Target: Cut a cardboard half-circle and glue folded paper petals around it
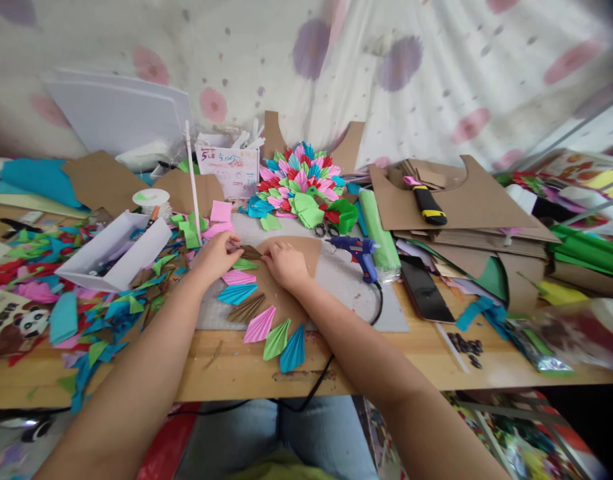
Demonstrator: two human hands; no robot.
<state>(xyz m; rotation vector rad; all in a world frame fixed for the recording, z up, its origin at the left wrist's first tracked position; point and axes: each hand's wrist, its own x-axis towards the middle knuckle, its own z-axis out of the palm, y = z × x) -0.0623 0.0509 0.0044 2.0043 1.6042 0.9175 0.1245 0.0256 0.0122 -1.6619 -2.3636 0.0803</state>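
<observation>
In the head view a rounded brown cardboard piece [291, 300] lies on the grey mat. Along its left and lower edge sit several pleated paper fans: a pink one [260, 325], a green one [277, 340], a blue one [293, 350] and others. A brown pleated paper fan [251, 252] is at the upper left edge. My left hand [217, 257] pinches that fan's outer end. My right hand [286, 265] rests on the cardboard with its fingers closed at the fan's inner end; its fingertips are partly hidden.
A blue glue gun [356, 252] lies right of the cardboard, its cord running toward me. Behind stand a colourful paper-fan piece [301, 177] and a white box [229, 167]. Paper scraps [116, 327] and a white tray [116, 250] are left; a phone [425, 288] and cardboard stack [466, 233] right.
</observation>
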